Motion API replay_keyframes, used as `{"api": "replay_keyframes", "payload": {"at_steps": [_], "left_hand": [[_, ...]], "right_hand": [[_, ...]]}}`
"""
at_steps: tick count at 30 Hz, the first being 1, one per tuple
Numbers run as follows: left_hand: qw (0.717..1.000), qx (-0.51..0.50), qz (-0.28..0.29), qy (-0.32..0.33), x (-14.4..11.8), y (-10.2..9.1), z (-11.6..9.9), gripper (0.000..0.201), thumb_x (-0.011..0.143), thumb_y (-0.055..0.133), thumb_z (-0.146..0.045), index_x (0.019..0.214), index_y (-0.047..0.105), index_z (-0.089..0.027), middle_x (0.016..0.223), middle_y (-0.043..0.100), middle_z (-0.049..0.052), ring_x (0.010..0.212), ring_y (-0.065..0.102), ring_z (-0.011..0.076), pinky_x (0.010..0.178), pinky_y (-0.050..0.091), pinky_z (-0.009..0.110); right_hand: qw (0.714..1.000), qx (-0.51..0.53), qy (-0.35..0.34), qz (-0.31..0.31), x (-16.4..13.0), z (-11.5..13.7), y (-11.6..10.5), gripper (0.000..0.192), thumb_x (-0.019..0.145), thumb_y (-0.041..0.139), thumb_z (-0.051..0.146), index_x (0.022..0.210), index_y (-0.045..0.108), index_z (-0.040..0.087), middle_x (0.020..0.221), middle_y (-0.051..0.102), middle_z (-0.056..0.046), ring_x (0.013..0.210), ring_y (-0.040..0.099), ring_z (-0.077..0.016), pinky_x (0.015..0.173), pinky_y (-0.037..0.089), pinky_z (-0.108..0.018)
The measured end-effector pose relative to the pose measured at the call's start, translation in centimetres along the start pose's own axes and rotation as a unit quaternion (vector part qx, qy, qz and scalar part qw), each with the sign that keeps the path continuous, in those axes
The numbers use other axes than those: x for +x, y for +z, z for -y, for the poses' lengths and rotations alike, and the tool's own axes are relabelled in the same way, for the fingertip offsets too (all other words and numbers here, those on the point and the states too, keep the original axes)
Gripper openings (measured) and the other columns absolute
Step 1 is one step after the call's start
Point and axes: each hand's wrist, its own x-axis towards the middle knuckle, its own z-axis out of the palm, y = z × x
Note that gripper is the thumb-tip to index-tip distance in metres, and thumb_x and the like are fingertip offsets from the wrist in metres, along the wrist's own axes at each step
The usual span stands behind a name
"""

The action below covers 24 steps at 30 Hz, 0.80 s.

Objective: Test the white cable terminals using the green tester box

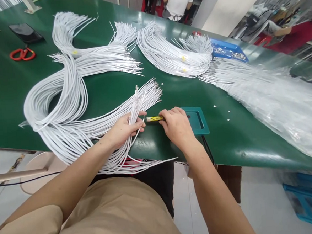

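In the head view, a glossy green table point(181, 92) crosses a room with a pale floor point(183, 197), a white pillar point(228, 5) and, at lower right, a blurred blue stool point(302, 203). Beyond the table sit a person in a white top point(177, 1) and a person in red point(293, 36).

On the table are one pair of red-handled scissors point(22, 54), one dark flat device point(25, 32), one teal tray point(203, 120), one blue tray point(222, 44) of small metal pieces, and one plastic-covered bundle point(277, 94). The white cables point(100, 122) — too many to count — lie in looped heaps and under the left forearm.

The left hand point(126, 128) pinches several of them between thumb and fingers. The right hand point(177, 126) grips one yellow tool point(155, 118), its tip just beside the left fingertips; whether it touches a cable, I cannot tell.
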Motion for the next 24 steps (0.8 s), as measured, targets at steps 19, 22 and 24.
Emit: {"api": "replay_keyframes", "payload": {"at_steps": [19, 22, 24], "left_hand": [[0.976, 0.212, -0.054, 0.02, 2.0, 0.6, 1.2, 0.042, 0.074, 0.064, -0.031, 0.113, 0.063, -0.016, 0.073, 0.068, 0.004, 0.064, 0.065, 0.0174, 0.046, 0.046, 0.023], [0.978, 0.2, -0.052, 0.019, 1.9, 0.6, 1.2, 0.043, 0.072, 0.066, -0.032, 0.112, 0.063, -0.015, 0.072, 0.069, 0.004, 0.064, 0.065, 0.0172, 0.047, 0.047, 0.022], [0.981, 0.188, -0.054, 0.018, 1.8, 0.5, 1.1, 0.045, 0.071, 0.066, -0.032, 0.112, 0.063, -0.013, 0.073, 0.068, 0.004, 0.065, 0.065, 0.0171, 0.046, 0.046, 0.021]], "right_hand": [[1.0, 0.014, 0.016, -0.004, 0.6, -0.1, 0.4, 0.008, 0.082, 0.056, 0.016, 0.084, 0.063, 0.019, 0.072, 0.063, -0.006, 0.084, 0.052, -0.0243, 0.093, 0.036, -0.042], [0.996, 0.058, 0.048, -0.049, 0.0, 0.6, -0.2, 0.018, 0.085, 0.056, 0.021, 0.102, 0.061, 0.019, 0.099, 0.068, -0.007, 0.102, 0.052, -0.0256, 0.108, 0.023, -0.049], [0.988, 0.092, 0.079, -0.093, -0.5, 1.3, -0.6, 0.021, 0.087, 0.052, 0.02, 0.107, 0.06, 0.02, 0.107, 0.068, -0.005, 0.106, 0.053, -0.0239, 0.109, 0.022, -0.048]]}}
